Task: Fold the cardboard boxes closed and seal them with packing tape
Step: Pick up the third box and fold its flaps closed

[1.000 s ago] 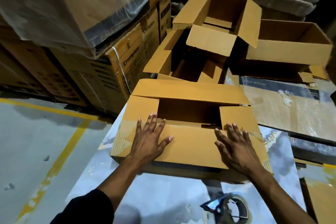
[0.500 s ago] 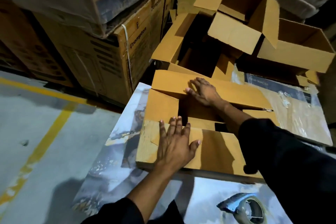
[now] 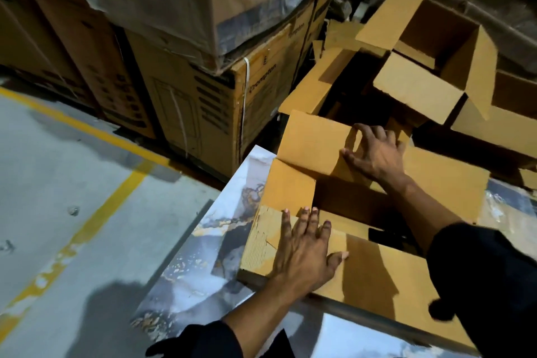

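Box closure, far-flap stage. Cardboard box (image 3: 363, 244) seated on the marbled tabletop (image 3: 209, 256), close to its left edge and reaching toward its far edge. Left hand (image 3: 305, 253) laid flat, fingers straight and spread, pressing the near flap (image 3: 374, 273) down, as half a second ago. Right hand (image 3: 374, 154), a second ago flat on the near flap beside the left, now stretched across the opening to the far flap (image 3: 313, 142); fingers hooked over that flap's raised free edge, thumb under, gripping it. Far flap lifted higher than half a second ago and tipping toward the near side; left side flap (image 3: 287, 186) already folded inward. Opening still dark between the two long flaps, hence seam not yet met. Judged stage: folding nearly complete, taping not begun; no tape dispenser visible now. Empty open boxes (image 3: 418, 67) stacked beyond the far edge.
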`<state>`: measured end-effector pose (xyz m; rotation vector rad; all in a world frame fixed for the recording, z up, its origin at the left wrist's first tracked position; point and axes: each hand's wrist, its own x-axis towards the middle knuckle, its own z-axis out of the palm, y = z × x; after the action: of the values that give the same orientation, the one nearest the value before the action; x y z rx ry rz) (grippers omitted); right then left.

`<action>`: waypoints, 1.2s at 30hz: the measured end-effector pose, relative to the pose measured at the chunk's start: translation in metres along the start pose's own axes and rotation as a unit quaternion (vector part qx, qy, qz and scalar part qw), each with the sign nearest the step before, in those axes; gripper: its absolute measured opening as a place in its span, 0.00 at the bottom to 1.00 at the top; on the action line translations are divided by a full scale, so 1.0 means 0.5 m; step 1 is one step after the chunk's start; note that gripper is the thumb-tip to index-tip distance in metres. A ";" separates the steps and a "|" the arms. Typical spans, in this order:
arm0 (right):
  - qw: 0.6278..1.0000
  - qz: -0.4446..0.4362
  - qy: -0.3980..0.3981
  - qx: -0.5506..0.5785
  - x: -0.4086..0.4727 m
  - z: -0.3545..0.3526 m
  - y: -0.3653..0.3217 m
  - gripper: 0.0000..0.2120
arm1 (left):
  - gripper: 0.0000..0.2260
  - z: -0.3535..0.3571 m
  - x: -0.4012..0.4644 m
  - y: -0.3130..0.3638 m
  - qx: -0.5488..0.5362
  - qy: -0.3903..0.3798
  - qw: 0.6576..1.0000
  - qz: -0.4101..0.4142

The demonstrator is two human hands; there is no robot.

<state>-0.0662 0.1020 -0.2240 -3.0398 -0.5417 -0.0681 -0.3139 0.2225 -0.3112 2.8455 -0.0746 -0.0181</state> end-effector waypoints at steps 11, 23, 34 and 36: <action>0.995 -0.069 -0.070 -0.011 -0.288 -0.017 0.089 0.26 | 0.32 -0.002 -0.015 0.016 0.033 0.076 0.996 0.020; 0.996 -0.019 -0.091 0.005 -0.486 0.017 0.178 0.31 | 0.29 0.003 -0.042 0.074 0.039 0.111 0.993 0.030; 0.995 -0.009 -0.073 0.065 -0.637 0.096 0.296 0.33 | 0.32 0.059 -0.011 0.248 0.072 -0.083 0.991 0.082; 0.996 0.041 -0.077 0.036 -0.658 0.096 0.368 0.39 | 0.32 0.064 -0.012 0.248 0.077 -0.085 0.991 0.068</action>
<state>-0.3091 -0.1808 -0.2972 -3.0087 -0.4190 0.1856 -0.3266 0.0951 -0.3056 2.9799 -0.3196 -0.2354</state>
